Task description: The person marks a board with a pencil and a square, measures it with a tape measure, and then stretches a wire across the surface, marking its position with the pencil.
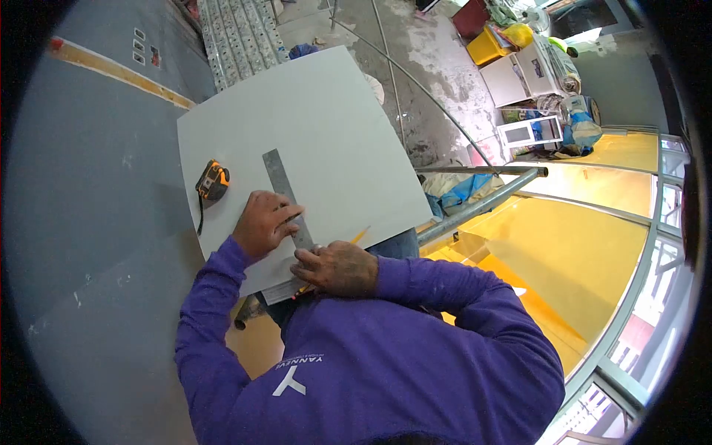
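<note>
A metal ruler [279, 175] lies on a large white board [326, 119], angled toward my body. My left hand [263, 225] is bent over the ruler, thumb and fingers closed at its edges. At the ruler's near end, my right hand [339, 267] is closed with curled fingers; what they pinch is hidden. A yellow pencil [361, 235] shows beside the right knuckles, partly covered by that hand. Under the right wrist, a small orange-and-black item [302, 290] and a pale strip [282, 292] show at the board's near edge. An orange-and-black tape measure [213, 180] sits left of my left hand.
A grey wall [96, 185] runs along the left. Metal scaffold tubes [482, 206] stand right of the board, and a perforated metal plank [241, 37] lies beyond it. Farther right are a yellow bin [486, 48], bags, boxes and a white frame [530, 132].
</note>
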`<control>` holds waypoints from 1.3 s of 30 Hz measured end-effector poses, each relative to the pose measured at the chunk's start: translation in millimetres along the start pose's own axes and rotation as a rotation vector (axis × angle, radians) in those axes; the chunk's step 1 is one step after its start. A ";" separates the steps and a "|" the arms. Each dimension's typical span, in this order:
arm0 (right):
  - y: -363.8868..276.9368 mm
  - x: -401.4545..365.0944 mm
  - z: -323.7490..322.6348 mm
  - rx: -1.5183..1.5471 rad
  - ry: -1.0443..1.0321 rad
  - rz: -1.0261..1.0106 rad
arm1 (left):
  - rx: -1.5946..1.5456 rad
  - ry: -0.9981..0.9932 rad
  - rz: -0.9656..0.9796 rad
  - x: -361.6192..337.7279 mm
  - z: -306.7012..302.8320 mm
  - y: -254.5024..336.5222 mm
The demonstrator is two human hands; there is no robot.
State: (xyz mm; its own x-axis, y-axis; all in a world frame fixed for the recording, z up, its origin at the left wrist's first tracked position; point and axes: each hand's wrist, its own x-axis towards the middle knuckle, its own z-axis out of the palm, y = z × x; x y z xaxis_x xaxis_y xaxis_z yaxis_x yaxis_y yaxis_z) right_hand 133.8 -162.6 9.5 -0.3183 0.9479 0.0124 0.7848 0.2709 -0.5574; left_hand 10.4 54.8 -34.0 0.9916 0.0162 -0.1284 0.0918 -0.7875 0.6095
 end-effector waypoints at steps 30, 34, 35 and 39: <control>122.4 -110.0 -61.7 -0.195 0.246 0.858 | 0.200 0.408 -0.206 29.9 27.2 -6.1; 138.7 -116.7 -53.2 -0.136 0.416 0.938 | 0.207 0.444 -0.214 37.7 29.5 -3.0; 146.8 -117.0 -51.6 -0.155 0.438 0.946 | 0.216 0.477 -0.196 42.3 31.6 -2.3; 179.1 -103.9 -56.1 -0.194 0.522 1.000 | 0.278 0.578 -0.245 63.1 41.0 -0.4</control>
State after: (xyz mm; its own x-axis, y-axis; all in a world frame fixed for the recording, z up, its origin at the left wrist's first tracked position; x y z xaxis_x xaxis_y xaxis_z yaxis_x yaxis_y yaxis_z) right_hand 337.4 -203.2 -45.0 0.7185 0.6955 0.0040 0.6458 -0.6650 -0.3752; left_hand 69.1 30.8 -74.5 0.8418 0.4791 0.2486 0.3689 -0.8469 0.3830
